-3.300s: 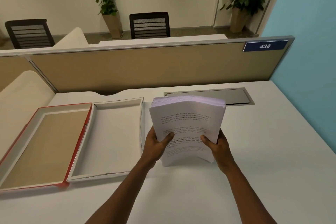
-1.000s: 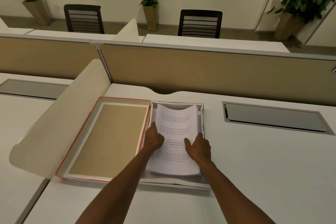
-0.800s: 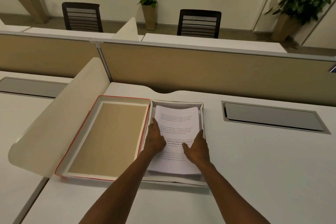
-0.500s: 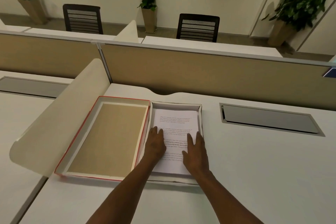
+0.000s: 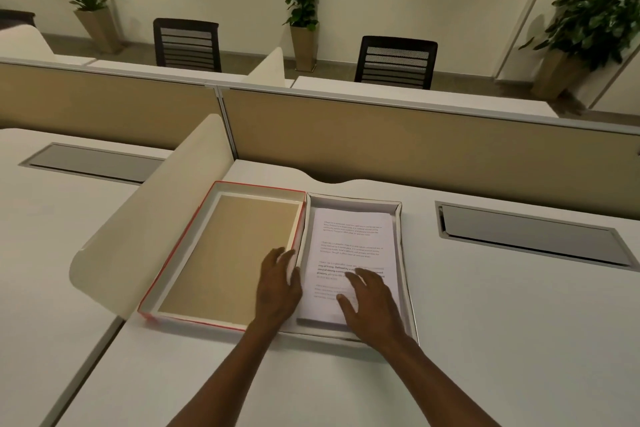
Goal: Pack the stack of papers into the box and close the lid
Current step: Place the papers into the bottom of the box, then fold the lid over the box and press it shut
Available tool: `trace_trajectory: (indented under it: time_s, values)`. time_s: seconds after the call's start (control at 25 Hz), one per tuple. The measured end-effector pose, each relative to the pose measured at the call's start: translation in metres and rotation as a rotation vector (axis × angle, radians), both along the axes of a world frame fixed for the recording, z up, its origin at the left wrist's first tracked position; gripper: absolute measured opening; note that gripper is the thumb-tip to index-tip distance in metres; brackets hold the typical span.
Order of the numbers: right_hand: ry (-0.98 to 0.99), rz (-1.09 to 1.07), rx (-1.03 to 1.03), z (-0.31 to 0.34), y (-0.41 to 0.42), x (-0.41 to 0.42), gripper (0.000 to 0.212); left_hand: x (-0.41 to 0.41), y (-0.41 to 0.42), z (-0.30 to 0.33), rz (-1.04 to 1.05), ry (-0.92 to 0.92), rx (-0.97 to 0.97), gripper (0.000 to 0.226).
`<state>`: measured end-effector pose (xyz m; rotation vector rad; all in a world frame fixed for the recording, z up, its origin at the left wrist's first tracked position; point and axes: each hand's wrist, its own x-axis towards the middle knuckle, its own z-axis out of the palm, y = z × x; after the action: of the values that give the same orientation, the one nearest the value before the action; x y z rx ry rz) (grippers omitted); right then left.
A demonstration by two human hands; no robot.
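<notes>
The stack of papers (image 5: pixel 353 253) lies flat inside the box (image 5: pixel 403 253), directly under the right hand (image 5: pixel 372 302), which rests on its near half with fingers spread and grasps nothing. Just left of that hand, the left hand (image 5: pixel 277 288) curls its fingers over the inner edge of the open lid (image 5: pixel 225 253), which lies flat on the desk (image 5: pixel 502 322) beside the box; a closed grasp cannot be confirmed.

**My bare arms and hands**

I wear nothing on either forearm: no sleeves, watch or bracelet show. My left hand (image 5: pixel 277 282) and right hand (image 5: pixel 372 302) are ungloved, and I see no rings on the fingers. My nails look short.
</notes>
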<state>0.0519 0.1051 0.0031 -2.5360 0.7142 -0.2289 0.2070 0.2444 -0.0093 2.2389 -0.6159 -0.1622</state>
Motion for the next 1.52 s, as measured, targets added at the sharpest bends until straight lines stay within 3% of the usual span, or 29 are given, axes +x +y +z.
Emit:
trace_trajectory:
  time_s: [0.16,0.48,0.68,0.8,1.0,1.24,1.4,1.52]
  values:
    - [0.061,0.154,0.020,-0.002,0.051,0.016,0.064,0.031,0.065,-0.003,0.158,-0.011,0.122,0.045]
    - [0.238,0.315,-0.065,-0.013,0.100,0.058,0.067,0.091,0.126,0.008,0.200,-0.104,0.508,0.063]
    - [0.280,0.311,-0.110,-0.021,0.106,0.062,0.063,0.113,0.140,0.010,0.290,0.033,0.620,0.072]
    - [0.269,0.314,-0.113,-0.018,0.108,0.061,0.062,0.132,0.146,0.012,0.325,0.143,0.589,0.070]
    - [0.271,0.325,-0.100,-0.013,0.106,0.056,0.064,0.156,0.154,0.045,0.311,0.114,0.481,0.031]
    - [0.225,0.310,0.002,-0.008,0.103,0.060,0.066,0.163,0.165,0.104,0.165,0.169,0.299,0.056]
    - [-0.028,0.182,0.143,0.009,0.100,0.060,0.055,0.135,0.166,0.137,0.081,0.224,0.045,0.054]
    - [-0.268,0.028,0.363,0.044,0.097,0.075,0.042,0.107,0.154,0.162,0.015,0.241,-0.128,0.050]
